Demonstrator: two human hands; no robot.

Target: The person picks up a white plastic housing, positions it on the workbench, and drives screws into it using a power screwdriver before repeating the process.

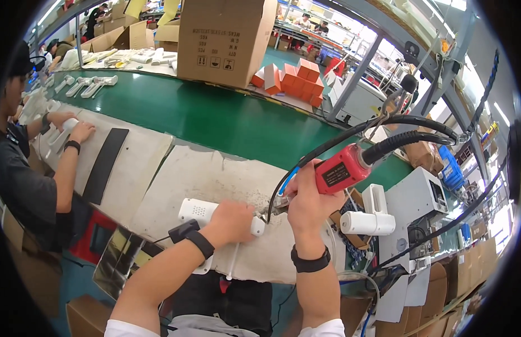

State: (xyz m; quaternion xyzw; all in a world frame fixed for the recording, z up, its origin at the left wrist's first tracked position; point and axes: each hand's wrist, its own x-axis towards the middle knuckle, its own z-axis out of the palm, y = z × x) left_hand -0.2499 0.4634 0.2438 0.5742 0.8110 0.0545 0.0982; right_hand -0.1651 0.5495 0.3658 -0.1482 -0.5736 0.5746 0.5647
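Screwdriving is underway: my right hand is gripping the red power screwdriver, bit meeting the white handheld device at three o'clock, which my left hand is clamping on the desk; fastening looks unfinished.

The driver is red with a black label and black hoses. The device under the left hand is white. The belt is green; the tabletop is off-white, scuffed grey. At twelve o'clock sit a brown carton and orange boxes. Both wristbands are black.
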